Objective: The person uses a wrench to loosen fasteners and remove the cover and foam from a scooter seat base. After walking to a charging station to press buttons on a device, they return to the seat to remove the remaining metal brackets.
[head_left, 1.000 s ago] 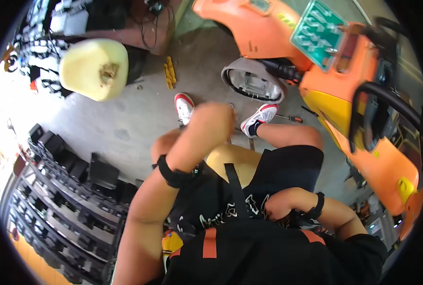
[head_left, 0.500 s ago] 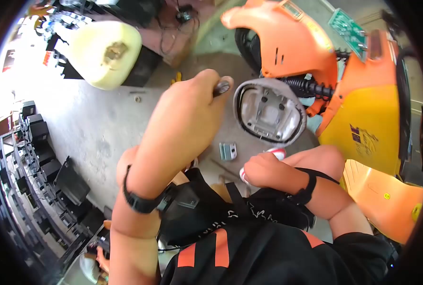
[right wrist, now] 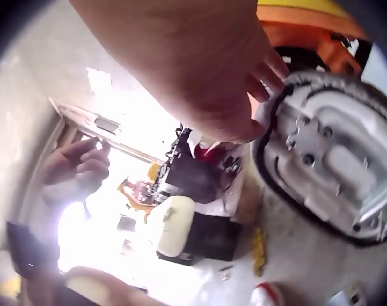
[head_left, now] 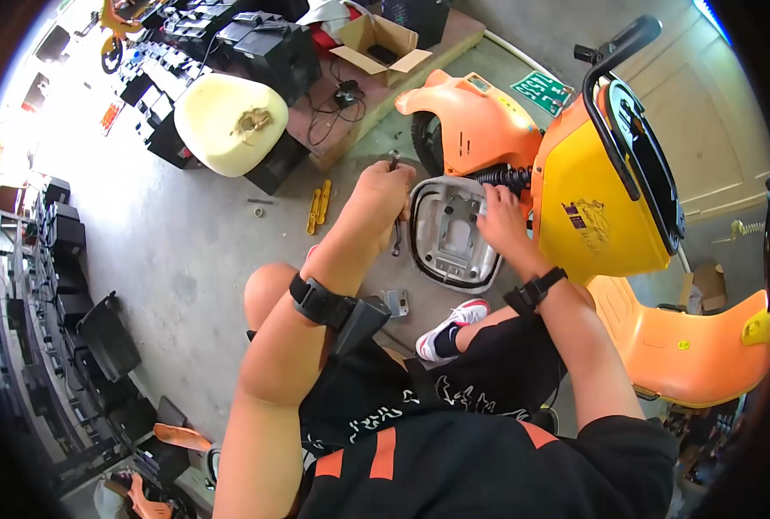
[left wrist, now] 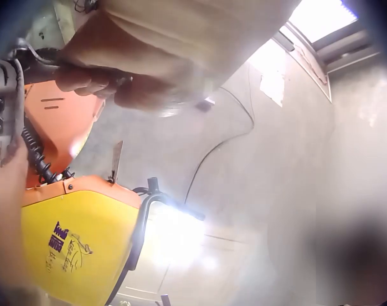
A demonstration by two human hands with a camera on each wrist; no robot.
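An upturned scooter seat [head_left: 454, 225] shows its pale underside and dark rim seal in front of me. My right hand [head_left: 508, 223] grips its right edge, fingers over the rim. In the right wrist view those fingers [right wrist: 267, 86] curl at the edge of the seat [right wrist: 337, 150]. Just left of the seat, my left hand [head_left: 383, 195] is closed around a metal wrench [head_left: 394, 157], whose end pokes out above the fist. In the left wrist view the curled left hand [left wrist: 117, 70] hides most of the tool.
An orange and yellow scooter [head_left: 588, 208] stands right behind the seat. Yellow bars [head_left: 318, 208] and a small metal bracket [head_left: 395, 303] lie on the floor. A cream foam seat pad [head_left: 229, 125] rests on black boxes at left; an orange panel [head_left: 692, 346] is at right.
My right hand has gone from near my lap to the seat's right edge. The left hand with the wrench has come to the seat's left side. The head view has shifted.
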